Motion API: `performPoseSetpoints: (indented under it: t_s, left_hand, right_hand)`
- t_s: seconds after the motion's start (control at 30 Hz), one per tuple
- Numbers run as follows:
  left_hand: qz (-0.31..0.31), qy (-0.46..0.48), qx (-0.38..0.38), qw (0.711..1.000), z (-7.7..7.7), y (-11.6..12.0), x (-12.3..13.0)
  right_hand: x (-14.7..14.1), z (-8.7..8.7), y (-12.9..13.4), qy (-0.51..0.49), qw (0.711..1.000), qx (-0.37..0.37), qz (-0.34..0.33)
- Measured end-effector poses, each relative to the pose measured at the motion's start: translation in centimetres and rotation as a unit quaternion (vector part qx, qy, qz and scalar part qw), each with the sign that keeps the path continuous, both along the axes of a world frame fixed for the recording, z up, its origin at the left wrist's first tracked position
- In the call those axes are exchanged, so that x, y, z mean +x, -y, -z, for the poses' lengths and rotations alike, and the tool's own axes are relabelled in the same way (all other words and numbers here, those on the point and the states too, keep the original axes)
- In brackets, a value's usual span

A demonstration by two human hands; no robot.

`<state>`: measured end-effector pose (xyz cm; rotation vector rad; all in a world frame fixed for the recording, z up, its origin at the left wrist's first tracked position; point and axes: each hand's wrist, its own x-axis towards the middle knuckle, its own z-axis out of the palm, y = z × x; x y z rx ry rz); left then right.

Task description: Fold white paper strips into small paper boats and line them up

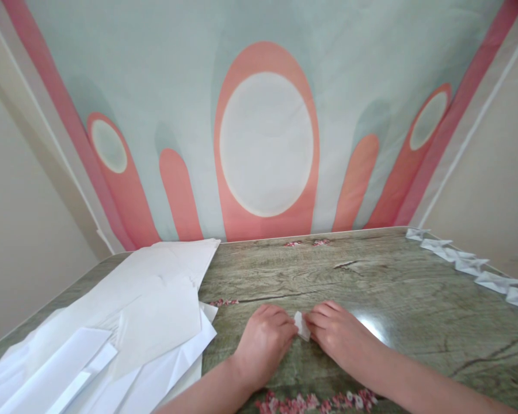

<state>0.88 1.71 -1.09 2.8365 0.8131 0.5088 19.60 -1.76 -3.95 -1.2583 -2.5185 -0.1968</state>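
A small folded piece of white paper (301,326) is held between my two hands, just above or on the wood-patterned table. My left hand (267,339) pinches its left side, with the fingers closed. On the other side, my right hand (334,330) grips the paper with its fingertips pressed together. Most of the paper is hidden by the fingers, so its full shape does not show.
Loose white paper sheets (155,299) lie in a pile on the left, some folded into strips (64,368). Several folded white paper pieces (470,263) line the table's right edge. Behind the wood-grain table (263,276) hangs a pink and grey-green backdrop (265,57).
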Motion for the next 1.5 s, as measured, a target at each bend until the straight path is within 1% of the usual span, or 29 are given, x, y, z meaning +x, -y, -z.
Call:
performPoseSetpoints:
  t_s: [0.2, 0.37, 0.47, 0.53, 0.67, 1.03, 1.13, 1.3, 1.5]
  left_hand:
    - [-0.03, 0.071, -0.085, 0.993, 0.2, -1.0, -0.3]
    - [-0.051, 0.091, -0.115, 0.988, 0.3, -1.2, -0.3]
    - [-0.063, 0.096, -0.13, 0.985, 0.2, -1.1, -0.2]
    - [-0.078, 0.1, -0.135, 0.983, 0.1, -1.0, -0.1]
    - [-0.104, 0.103, -0.126, 0.981, 0.3, -0.8, 0.1]
    - [-0.126, 0.076, -0.081, 0.986, 0.5, -0.6, 0.3]
    - [-0.133, 0.068, -0.066, 0.987, 0.6, -0.6, 0.5]
    - [-0.137, 0.05, -0.054, 0.988, 0.6, -0.6, 0.7]
    - [-0.139, 0.034, -0.058, 0.988, 0.5, -0.7, 0.9]
  right_hand:
    - [1.4, -1.2, -0.3, -0.003, 0.998, -0.036, -0.042]
    - [2.2, -2.8, -0.5, -0.054, 0.994, -0.08, -0.061]
    - [2.6, -2.9, -0.8, -0.087, 0.988, -0.102, -0.075]
    - [2.7, -2.8, -1.0, -0.112, 0.985, -0.118, -0.066]
    - [2.4, -2.4, -1.1, -0.165, 0.976, -0.137, -0.038]
    - [1.4, -1.2, -0.8, -0.259, 0.951, -0.162, 0.035]
    - [1.3, -1.1, -0.7, -0.274, 0.945, -0.171, 0.044]
    - [1.3, -1.3, -0.7, -0.287, 0.935, -0.198, 0.063]
    - [1.2, -1.4, -0.9, -0.284, 0.934, -0.204, 0.08]
